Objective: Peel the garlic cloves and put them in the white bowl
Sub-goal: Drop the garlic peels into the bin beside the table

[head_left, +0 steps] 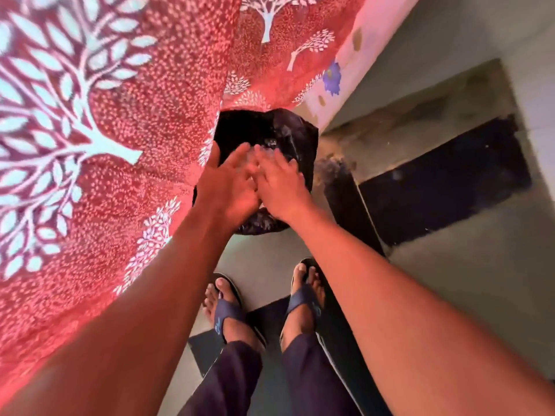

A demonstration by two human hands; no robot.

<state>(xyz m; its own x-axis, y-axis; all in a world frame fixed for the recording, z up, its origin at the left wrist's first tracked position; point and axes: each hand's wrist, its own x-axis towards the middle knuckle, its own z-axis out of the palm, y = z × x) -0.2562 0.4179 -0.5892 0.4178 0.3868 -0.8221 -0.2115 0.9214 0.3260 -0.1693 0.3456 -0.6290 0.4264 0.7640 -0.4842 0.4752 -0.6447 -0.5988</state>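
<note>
Both arms outstretched, left hand (228, 184) and right hand (280, 183) open, fingers seemingly brushing together

No readable text, number or brand is showing anywhere in the head view. The straps of the blue sandals (228, 315) are carrying a small pale mark each, but it is too small and blurred to read. The red cloth (120, 145) is showing only tree and leaf patterns, no lettering.

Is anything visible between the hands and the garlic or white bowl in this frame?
That cannot be judged: neither garlic nor bowl is in view. The left hand and right hand hover together, fingers straight, over a black bag-lined bin on the floor beside a red patterned cloth.
</note>
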